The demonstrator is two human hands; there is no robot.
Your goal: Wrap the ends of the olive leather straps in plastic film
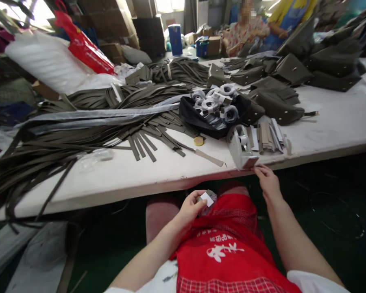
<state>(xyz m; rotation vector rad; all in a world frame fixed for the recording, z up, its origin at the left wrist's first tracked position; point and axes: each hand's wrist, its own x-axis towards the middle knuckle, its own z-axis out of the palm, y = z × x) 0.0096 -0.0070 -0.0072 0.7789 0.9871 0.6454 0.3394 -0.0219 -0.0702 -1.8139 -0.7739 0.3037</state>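
Note:
Above my lap, my left hand (pixel 191 206) is closed around a small rolled strap in clear wrap (pixel 212 198), with a white paper piece (pixel 206 199) on it under my thumb. At the table's front edge, my right hand (pixel 269 181) pinches at the front lip of a grey tape dispenser (pixel 236 148); the tape end between the fingertips is too small to see clearly. Similar wrapped rolls (pixel 215 101) are heaped in a black cloth holder (pixel 190 116) behind the dispenser.
Beside the dispenser stand upright brown and white cards (pixel 266 138). A yellow round tin (pixel 198 141) and a flat strip (pixel 209 157) lie left of it. Long dark straps (pixel 110 110) cover the table's left, dark bags (pixel 277 97) the right. Two people are at the far side.

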